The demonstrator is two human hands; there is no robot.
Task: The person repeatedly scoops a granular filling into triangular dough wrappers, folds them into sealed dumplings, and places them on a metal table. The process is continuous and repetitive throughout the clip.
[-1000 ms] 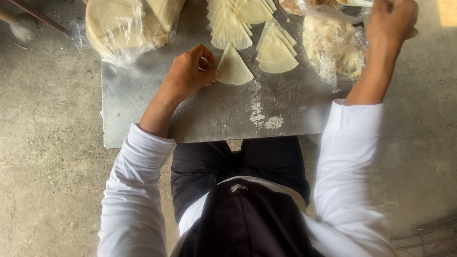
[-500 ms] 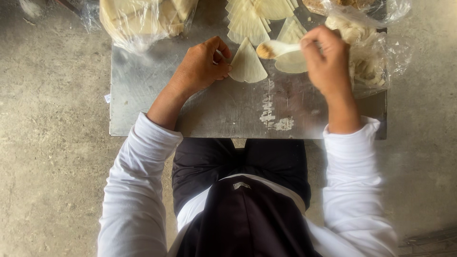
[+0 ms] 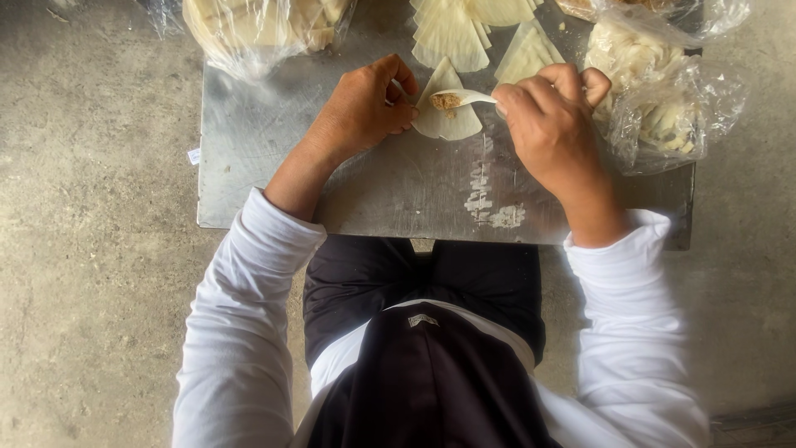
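The pale wedge-shaped dough wrapper (image 3: 448, 116), upper centre, we are pinning with left hand (image 3: 365, 108) fingers; our right hand (image 3: 547, 124) grip is pinching a white spoon (image 3: 464, 99) of brown filling over it on the metal bench (image 3: 398, 191).

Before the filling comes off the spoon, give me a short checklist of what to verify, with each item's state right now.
1. Left hand pins the dough wrapper at its left edge: ok.
2. Wrapper lies flat on the metal sheet: ok.
3. White spoon in the right hand sits over the wrapper, its bowl near the upper middle: ok.
4. Brown filling is in the spoon bowl: ok; whether it touches the dough: cannot tell.
5. Neighbouring cut wrappers lie apart from the one in hand: ok.
6. Sheet clean near the wrapper: not ok, white smears lie below it.
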